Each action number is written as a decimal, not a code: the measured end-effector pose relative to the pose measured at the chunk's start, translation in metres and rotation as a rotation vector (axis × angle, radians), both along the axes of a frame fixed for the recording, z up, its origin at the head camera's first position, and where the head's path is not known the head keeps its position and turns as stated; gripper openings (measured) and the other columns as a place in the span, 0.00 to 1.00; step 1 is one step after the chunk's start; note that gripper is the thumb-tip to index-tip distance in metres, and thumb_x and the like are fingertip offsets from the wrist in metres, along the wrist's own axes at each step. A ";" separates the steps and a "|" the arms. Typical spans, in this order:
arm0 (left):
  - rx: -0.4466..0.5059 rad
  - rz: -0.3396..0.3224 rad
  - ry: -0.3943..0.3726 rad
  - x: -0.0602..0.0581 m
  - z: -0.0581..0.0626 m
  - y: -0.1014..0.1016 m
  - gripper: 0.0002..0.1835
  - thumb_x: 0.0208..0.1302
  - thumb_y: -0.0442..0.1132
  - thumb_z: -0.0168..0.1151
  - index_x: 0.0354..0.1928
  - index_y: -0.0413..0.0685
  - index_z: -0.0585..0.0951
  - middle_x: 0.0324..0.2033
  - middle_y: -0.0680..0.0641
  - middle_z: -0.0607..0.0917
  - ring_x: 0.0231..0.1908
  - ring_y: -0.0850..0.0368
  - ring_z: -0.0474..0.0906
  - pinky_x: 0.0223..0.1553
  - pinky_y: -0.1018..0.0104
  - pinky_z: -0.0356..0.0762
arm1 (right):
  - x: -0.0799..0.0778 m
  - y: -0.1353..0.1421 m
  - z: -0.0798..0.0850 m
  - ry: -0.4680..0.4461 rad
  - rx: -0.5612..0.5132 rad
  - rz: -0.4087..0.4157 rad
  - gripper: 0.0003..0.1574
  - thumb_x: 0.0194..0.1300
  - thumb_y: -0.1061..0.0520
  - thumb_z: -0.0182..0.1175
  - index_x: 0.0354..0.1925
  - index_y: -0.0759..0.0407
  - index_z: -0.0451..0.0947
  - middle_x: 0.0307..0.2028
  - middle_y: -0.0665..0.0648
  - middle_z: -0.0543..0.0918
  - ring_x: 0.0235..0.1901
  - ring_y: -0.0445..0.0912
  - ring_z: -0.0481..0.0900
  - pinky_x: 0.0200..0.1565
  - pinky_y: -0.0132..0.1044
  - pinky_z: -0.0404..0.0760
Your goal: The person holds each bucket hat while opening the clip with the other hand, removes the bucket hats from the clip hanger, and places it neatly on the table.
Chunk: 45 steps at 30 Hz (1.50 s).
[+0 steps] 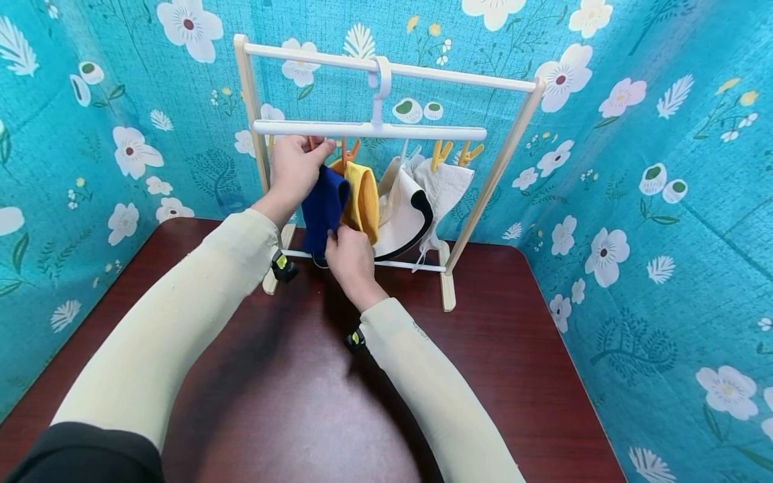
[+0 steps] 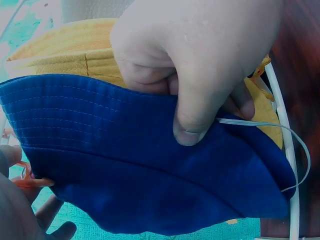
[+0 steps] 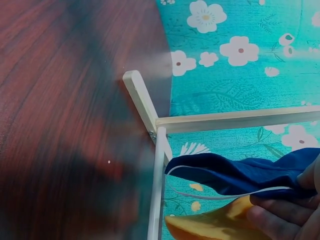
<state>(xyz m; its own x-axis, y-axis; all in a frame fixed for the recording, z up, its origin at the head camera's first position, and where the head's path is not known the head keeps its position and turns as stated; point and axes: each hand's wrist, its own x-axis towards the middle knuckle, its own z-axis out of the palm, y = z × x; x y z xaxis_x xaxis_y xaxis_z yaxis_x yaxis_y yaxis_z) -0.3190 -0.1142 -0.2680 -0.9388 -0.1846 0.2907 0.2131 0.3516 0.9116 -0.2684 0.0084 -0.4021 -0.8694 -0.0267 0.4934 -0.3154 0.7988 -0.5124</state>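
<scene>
A blue bucket hat (image 2: 125,160) with a stitched brim and a thin white elastic cord hangs near the left end of the white hanger (image 1: 423,131). At its top edge, my left hand (image 1: 294,168) pinches an orange clothespin (image 2: 32,182), partly hidden by the fingers in the head view. Lower down, my right hand (image 1: 352,258) pinches the hat's fabric, thumb on the outer side in the left wrist view. Just to the right hangs a yellow hat (image 1: 362,198), with another orange clothespin (image 1: 349,151) above it.
A wooden rack (image 1: 507,157) carries the hanger from its top bar. Farther right hang a white hat with black trim (image 1: 401,221) and a pale cloth hat (image 1: 447,188) under yellow clothespins (image 1: 441,155). The rack stands on a dark red table (image 1: 513,376) before a flowered blue curtain (image 1: 664,201).
</scene>
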 end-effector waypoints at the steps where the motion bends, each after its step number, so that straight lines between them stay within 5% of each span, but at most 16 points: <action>1: 0.008 -0.002 0.002 0.000 0.000 0.000 0.22 0.67 0.57 0.68 0.31 0.45 0.83 0.20 0.56 0.78 0.26 0.58 0.68 0.27 0.65 0.60 | 0.000 0.000 -0.001 0.001 0.000 0.001 0.18 0.73 0.50 0.59 0.24 0.51 0.79 0.25 0.54 0.87 0.29 0.54 0.87 0.29 0.49 0.82; 45: -0.003 0.014 -0.028 0.004 0.005 0.002 0.25 0.68 0.61 0.65 0.30 0.45 0.82 0.19 0.53 0.77 0.27 0.56 0.70 0.29 0.62 0.63 | 0.016 0.007 -0.007 0.023 0.011 0.028 0.21 0.75 0.51 0.58 0.22 0.51 0.77 0.23 0.54 0.86 0.27 0.51 0.87 0.28 0.45 0.82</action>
